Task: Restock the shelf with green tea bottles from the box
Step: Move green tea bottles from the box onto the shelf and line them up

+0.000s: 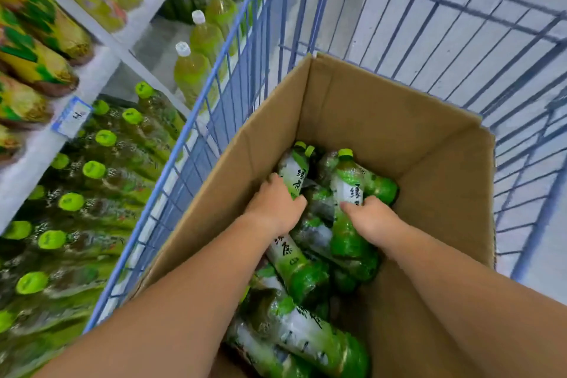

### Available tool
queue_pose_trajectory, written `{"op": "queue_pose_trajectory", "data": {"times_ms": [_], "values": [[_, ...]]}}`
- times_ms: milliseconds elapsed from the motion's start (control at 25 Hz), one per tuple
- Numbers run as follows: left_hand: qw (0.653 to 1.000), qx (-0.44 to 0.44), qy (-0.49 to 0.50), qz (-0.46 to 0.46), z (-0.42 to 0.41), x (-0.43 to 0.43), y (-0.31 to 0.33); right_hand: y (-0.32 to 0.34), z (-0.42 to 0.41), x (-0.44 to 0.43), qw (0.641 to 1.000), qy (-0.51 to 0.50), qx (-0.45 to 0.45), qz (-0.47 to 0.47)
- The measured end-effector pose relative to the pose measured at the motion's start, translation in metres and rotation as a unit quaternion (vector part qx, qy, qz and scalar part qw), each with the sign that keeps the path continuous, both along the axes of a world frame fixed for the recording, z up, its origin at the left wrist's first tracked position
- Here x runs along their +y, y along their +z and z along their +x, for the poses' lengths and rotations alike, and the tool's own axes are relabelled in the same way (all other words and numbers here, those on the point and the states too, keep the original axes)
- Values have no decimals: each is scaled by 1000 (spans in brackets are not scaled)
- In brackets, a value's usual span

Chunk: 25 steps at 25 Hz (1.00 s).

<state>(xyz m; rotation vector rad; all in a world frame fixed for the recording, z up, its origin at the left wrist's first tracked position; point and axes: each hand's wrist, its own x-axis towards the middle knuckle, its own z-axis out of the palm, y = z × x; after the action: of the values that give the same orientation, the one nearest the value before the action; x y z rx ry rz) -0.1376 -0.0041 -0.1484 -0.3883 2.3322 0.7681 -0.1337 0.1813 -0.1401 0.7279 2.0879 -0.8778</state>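
L hand (pixel 273 205) grips left bottle (pixel 294 170), R hand (pixel 374 219) grips right bottle (pixel 348 184), box (pixel 368 120) in cart (pixel 531 233)

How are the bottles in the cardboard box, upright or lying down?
Lying down. The green tea bottles lie piled on their sides in the cardboard box; left hand and right hand each grip one.

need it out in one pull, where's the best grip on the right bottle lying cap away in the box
Round the labelled middle of the right bottle, coming from above on the near side: it lies topmost, cap toward the far wall of the box, its lower end sunk among other bottles. The right hand wraps it there.
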Motion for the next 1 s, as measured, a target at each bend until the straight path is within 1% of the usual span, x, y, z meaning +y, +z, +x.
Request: {"op": "queue_pose_trajectory", "data": {"times_ms": [160, 240, 360, 440, 520, 720, 840, 920, 1000], "values": [[998, -25, -5, -51, -14, 9, -18, -13, -7, -5, 1000, -14, -2, 9], [997, -28, 4, -70, -19, 11, -25, -19, -8, -4, 999, -52, -2, -5], [995, -32, 29, -91, -24, 14, -34, -28, -5, -5, 987, -150, -6, -54], [994, -31, 49, -93, -26, 15, -40, -37, -3, -7, 982, -175, -16, -64], [994, -33, 66, -86, -29, 14, -43, -46, -2, -10, 981, -180, -1, -67], [990, -41, 136, -1, -16, 4, -34, -42, 7, -14, 973, -214, 41, -76], [988, -58, 138, 50, 15, -3, -10, -17, 23, -14, 965, -239, 32, -107], [979, -71, 161, 102, 40, -5, 11, 8, 37, -12, 965, -236, 38, -109], [970, -83, 178, 142, 63, -5, 40, 38, 52, -12, 969, -213, 46, -117]]}}
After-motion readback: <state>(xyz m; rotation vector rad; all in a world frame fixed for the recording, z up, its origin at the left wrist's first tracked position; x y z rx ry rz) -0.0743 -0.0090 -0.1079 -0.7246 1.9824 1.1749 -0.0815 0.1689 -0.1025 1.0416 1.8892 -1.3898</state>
